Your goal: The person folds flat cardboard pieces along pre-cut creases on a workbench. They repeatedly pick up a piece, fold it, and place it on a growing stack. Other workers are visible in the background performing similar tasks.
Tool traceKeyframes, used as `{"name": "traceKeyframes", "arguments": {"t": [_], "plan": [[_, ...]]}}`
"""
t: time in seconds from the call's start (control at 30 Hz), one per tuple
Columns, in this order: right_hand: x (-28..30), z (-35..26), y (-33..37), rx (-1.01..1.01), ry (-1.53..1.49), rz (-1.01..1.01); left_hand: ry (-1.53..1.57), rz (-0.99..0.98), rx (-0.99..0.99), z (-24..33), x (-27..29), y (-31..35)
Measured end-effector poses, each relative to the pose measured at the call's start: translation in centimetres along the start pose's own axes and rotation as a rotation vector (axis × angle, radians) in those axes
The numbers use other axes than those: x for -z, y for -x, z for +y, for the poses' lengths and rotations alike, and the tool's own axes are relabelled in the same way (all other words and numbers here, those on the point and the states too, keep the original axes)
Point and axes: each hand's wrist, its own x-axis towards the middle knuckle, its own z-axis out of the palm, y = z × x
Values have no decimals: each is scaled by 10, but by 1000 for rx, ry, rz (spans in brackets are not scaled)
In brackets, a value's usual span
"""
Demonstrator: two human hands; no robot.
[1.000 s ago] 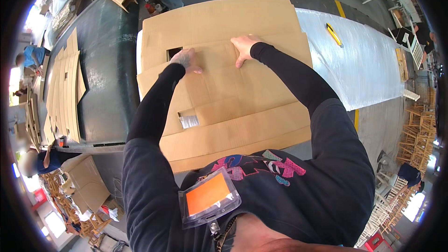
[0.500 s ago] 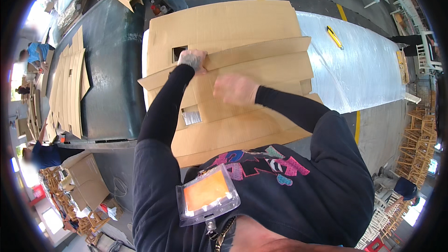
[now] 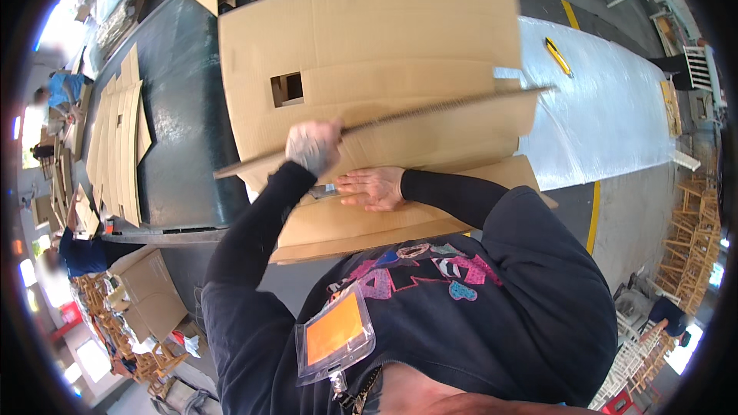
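A large brown cardboard sheet (image 3: pixel 369 31) with creases and a square cut-out lies in front of me. One of its long strips is raised, so its thin upper edge (image 3: pixel 438 114) runs slantwise from lower left to upper right. My left hand (image 3: pixel 314 147) is closed round that edge left of the middle, slightly blurred. Nearer to me, my right hand (image 3: pixel 374 188) lies flat with fingers stretched toward the left, pressing on the lower part of the cardboard. A second cut-out beside its fingertips is partly covered.
A yellow utility knife (image 3: pixel 559 57) lies on a plastic-wrapped surface (image 3: pixel 607 115) at right. Left stands a dark table (image 3: pixel 184 107) with stacked flat cardboard (image 3: pixel 119 146). Co-workers stand around the left side and lower right. Wooden chair frames (image 3: pixel 684 238) are piled at far right.
The cardboard's raised strip has come up more steeply, and the far part of the sheet has shifted. My left hand moved down with the edge; my right hand moved lower and flattened out.
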Motion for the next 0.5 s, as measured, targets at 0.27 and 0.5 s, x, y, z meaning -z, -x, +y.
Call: {"name": "traceKeyframes", "arguments": {"t": [0.27, 0.5], "plan": [[5, 23, -13, 20, 47, 25, -1, 46, 11, -21, 23, -32], [75, 58, -14, -151, 234, 158, 82, -307, 119, -71, 15, -130]]}}
